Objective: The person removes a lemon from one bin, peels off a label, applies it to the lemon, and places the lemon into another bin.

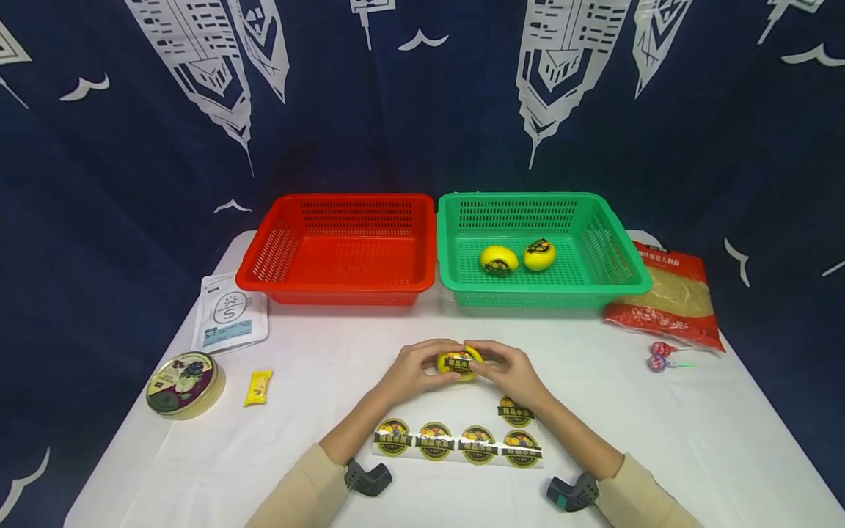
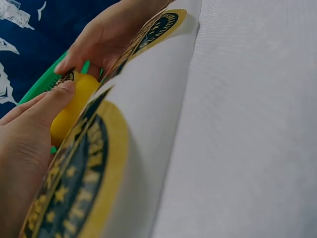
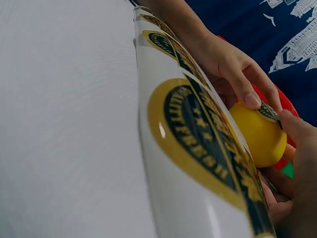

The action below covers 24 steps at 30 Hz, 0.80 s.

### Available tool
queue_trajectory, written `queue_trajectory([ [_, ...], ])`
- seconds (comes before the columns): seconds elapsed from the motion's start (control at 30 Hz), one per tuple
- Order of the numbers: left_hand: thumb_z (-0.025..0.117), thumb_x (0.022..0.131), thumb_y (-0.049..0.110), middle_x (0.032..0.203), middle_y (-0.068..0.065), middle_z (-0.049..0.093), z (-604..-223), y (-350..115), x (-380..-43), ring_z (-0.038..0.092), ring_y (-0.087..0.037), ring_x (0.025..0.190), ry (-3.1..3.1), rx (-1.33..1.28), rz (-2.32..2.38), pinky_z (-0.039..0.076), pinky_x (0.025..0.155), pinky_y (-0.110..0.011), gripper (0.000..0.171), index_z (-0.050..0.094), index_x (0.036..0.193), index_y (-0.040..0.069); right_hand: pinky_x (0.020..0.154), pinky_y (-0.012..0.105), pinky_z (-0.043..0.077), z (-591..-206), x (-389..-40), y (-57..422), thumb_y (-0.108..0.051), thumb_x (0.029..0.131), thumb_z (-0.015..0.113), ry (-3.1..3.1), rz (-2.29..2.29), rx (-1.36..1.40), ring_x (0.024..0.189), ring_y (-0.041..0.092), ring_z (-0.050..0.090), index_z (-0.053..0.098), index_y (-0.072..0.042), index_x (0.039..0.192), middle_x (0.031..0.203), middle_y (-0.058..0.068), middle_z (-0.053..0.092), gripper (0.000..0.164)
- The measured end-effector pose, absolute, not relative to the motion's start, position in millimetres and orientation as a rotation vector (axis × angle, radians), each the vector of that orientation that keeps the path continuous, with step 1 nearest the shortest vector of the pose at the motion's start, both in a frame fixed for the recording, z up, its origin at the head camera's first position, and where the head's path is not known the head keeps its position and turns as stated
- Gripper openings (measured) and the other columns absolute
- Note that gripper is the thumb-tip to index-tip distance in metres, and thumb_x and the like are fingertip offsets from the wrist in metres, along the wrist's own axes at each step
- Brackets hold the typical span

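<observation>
Both hands hold one yellow lemon (image 3: 260, 141) just above the middle of the white table. A round black-and-gold sticker (image 1: 457, 363) lies on the lemon's upper side. My left hand (image 1: 417, 369) grips the fruit from the left, fingers over its far side, thumb at the near side. From the right, my right hand (image 1: 511, 375) grips it too, with the thumb on the sticker's edge. Right below the hands lies a white sheet (image 1: 455, 456) with several of the same stickers in a row and one above the right end.
At the back stand a red basket (image 1: 337, 298) and a green basket (image 1: 548, 300), the green one with two stickered lemons (image 1: 499, 258). A white pouch (image 1: 231, 315), round tin (image 1: 185, 385) and yellow packet (image 1: 257, 387) lie left; a red food bag (image 1: 667, 293) and two lollipops (image 1: 657, 363) lie right.
</observation>
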<state>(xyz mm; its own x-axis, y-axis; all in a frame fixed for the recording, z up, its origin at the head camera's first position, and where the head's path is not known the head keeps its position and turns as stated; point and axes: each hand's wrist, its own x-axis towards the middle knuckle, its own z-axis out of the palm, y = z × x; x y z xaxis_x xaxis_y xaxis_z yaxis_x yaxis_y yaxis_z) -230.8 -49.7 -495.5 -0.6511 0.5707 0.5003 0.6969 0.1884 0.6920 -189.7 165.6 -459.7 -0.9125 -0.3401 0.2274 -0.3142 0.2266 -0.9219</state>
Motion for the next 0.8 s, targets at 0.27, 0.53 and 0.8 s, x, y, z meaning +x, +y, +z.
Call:
queue_trajectory([
  [0.27, 0.075, 0.078, 0.023, 0.120, 0.004, 0.059, -498, -50, -233, 0.052, -0.011, 0.115, -2.299, -1.281, -1.531, 0.042, 0.096, -0.026, 0.043, 0.062, 0.119, 0.015, 0.083, 0.026, 0.050, -454, -193, 169, -0.012, 0.084, 0.068, 2.371, -1.796, -0.486, 0.103, 0.027, 0.059, 0.060, -0.001, 0.119, 0.116, 0.012, 0.062, 0.037],
  [0.53, 0.075, 0.078, 0.020, 0.121, 0.003, 0.059, -498, -51, -233, 0.052, -0.012, 0.115, -2.297, -1.293, -1.545, 0.041, 0.098, -0.027, 0.044, 0.062, 0.120, 0.015, 0.086, 0.027, 0.048, -470, -201, 178, -0.016, 0.083, 0.069, 2.340, -1.787, -0.501, 0.100, 0.020, 0.059, 0.062, -0.008, 0.120, 0.115, 0.005, 0.063, 0.038],
  [0.8, 0.076, 0.076, 0.009, 0.120, -0.005, 0.060, -487, -50, -225, 0.053, -0.018, 0.114, -2.275, -1.291, -1.559, 0.045, 0.094, -0.026, 0.045, 0.062, 0.118, 0.006, 0.089, 0.027, 0.047, -488, -208, 185, -0.026, 0.082, 0.070, 2.317, -1.786, -0.499, 0.105, 0.020, 0.058, 0.062, -0.015, 0.121, 0.119, 0.000, 0.062, 0.041],
])
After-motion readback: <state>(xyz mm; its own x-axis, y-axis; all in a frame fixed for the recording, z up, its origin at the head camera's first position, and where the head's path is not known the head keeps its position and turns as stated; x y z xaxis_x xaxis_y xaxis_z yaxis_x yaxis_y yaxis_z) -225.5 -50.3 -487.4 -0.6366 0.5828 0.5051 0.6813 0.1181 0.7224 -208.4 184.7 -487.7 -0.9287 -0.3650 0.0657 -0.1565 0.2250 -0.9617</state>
